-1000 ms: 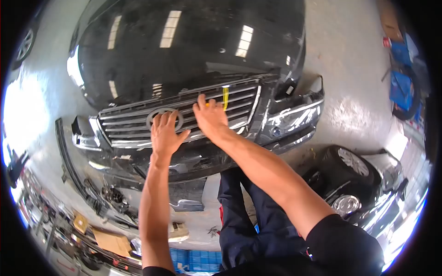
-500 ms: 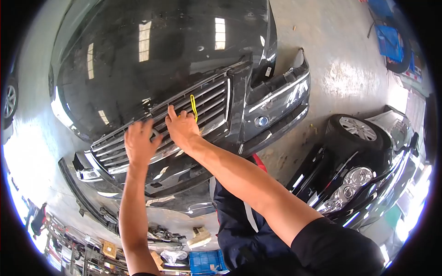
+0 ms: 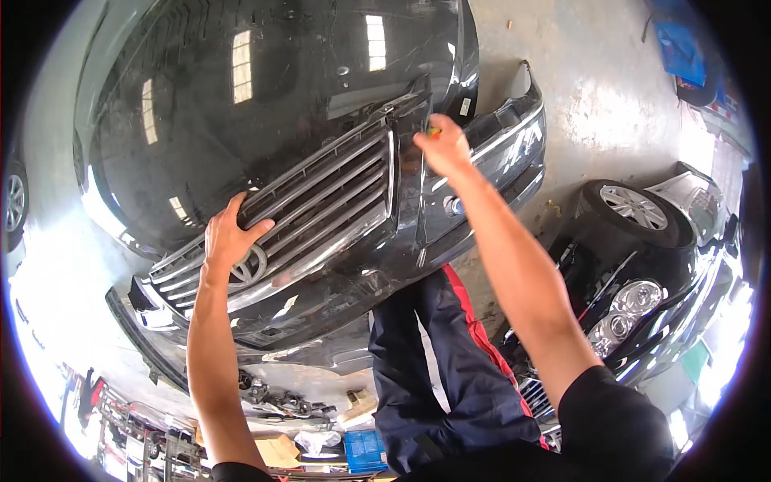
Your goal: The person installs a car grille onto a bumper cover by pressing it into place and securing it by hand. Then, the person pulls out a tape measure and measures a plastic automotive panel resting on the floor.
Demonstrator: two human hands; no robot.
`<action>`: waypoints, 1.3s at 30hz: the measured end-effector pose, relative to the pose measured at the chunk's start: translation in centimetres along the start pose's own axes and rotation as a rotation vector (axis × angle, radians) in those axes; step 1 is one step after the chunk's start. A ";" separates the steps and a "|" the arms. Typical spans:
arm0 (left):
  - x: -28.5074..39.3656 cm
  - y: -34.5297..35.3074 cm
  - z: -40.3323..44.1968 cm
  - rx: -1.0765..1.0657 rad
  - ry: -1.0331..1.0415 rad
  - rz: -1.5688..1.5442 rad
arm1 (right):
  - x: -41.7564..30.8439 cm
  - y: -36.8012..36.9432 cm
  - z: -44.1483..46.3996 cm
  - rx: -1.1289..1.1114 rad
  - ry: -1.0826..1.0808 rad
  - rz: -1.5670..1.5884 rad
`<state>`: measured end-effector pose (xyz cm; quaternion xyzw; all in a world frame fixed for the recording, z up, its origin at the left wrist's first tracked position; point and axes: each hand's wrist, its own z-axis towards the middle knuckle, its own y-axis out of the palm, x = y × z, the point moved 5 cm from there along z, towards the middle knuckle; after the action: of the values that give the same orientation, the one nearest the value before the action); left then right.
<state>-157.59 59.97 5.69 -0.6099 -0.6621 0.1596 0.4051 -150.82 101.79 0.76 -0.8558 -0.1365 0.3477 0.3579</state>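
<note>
Short black sleeves [image 3: 614, 422], dark navy trousers [image 3: 478, 402], red side stripe [image 3: 480, 341].

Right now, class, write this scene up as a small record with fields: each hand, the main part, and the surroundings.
Left hand: at the grille's upper edge, thumb and forefinger spread
Right hand: closed around a small yellow thing, mostly hidden; past the grille's right end
Emblem: round, on the grille, near the left thumb
Hood: dark, glossy, beyond the grille
Picture's right: wheel, headlight
Bottom: blue crate
</note>
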 end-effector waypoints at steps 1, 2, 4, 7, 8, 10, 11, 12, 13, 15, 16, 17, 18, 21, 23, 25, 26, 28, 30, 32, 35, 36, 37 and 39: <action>0.1 0.1 -0.2 0.005 0.025 -0.017 | 1.9 0.5 2.1 -0.058 0.022 0.138; -0.2 0.3 0.0 -0.003 0.001 -0.033 | 2.4 0.5 3.0 -0.162 0.189 0.236; -0.3 0.6 0.2 -0.008 0.004 -0.018 | 3.4 1.2 4.6 -0.350 0.397 0.392; -0.4 1.0 0.8 0.019 0.027 -0.023 | 4.2 1.6 4.9 -0.452 0.442 0.455; -0.5 1.2 0.7 0.039 0.039 -0.040 | 4.3 1.4 4.7 -0.448 0.403 0.451; -0.5 1.7 0.8 0.057 0.048 0.009 | 4.7 1.4 4.5 -0.443 0.362 0.449; -0.5 1.8 1.1 0.085 0.057 0.052 | 4.9 1.4 4.5 -0.439 0.363 0.455; -0.7 1.9 1.2 0.118 0.113 0.066 | 5.0 1.2 4.4 -0.453 0.347 0.504; -0.8 2.2 1.3 0.110 0.114 0.069 | 4.6 1.0 3.8 -0.471 0.338 0.553; -0.7 2.4 1.4 0.152 0.149 0.085 | 4.4 1.0 4.0 -0.493 0.320 0.495; -0.7 2.4 1.3 0.141 0.162 0.084 | 4.8 1.2 4.1 -0.484 0.307 0.503; -0.8 2.5 1.1 0.128 0.160 0.091 | 5.2 1.2 4.2 -0.477 0.298 0.510; -0.7 2.3 0.7 0.150 0.182 0.102 | 5.4 0.8 3.9 -0.441 0.296 0.516; -1.4 1.9 -0.1 0.119 0.158 0.120 | 5.4 0.6 3.0 -0.530 0.293 0.623; -1.7 1.2 -1.4 0.149 0.204 0.080 | 4.9 -0.1 1.6 -0.536 0.294 0.632; -2.7 0.8 -3.0 0.177 0.210 0.009 | 4.4 -0.5 0.1 -0.577 0.281 0.679; -3.0 0.7 -3.8 0.187 0.212 0.022 | 4.1 -0.7 -0.8 -0.579 0.277 0.686; -4.1 0.9 -5.4 0.183 0.201 0.015 | 3.9 -0.7 -2.6 -0.581 0.216 0.648; -4.9 1.1 -6.2 0.166 0.202 0.014 | 3.2 -0.9 -3.6 -0.571 0.161 0.559; -5.9 1.4 -7.0 0.145 0.155 -0.055 | 3.2 -0.9 -4.0 -0.553 0.149 0.576; -6.1 1.6 -7.9 0.159 0.159 -0.063 | 4.1 -0.2 -4.1 -0.544 0.132 0.569; -6.3 1.7 -8.0 0.172 0.170 -0.062 | 4.1 -0.1 -4.1 -0.479 0.089 0.572; -6.5 1.8 -8.3 0.174 0.171 -0.053 | 4.1 -0.2 -4.2 -0.415 0.042 0.573; -6.9 1.8 -9.3 0.191 0.167 -0.086 | 3.8 -1.3 -5.1 -0.431 0.084 0.556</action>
<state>-150.11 51.24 7.83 -0.5507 -0.6333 0.1531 0.5217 -144.55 101.96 2.36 -0.9295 0.0464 0.3598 0.0662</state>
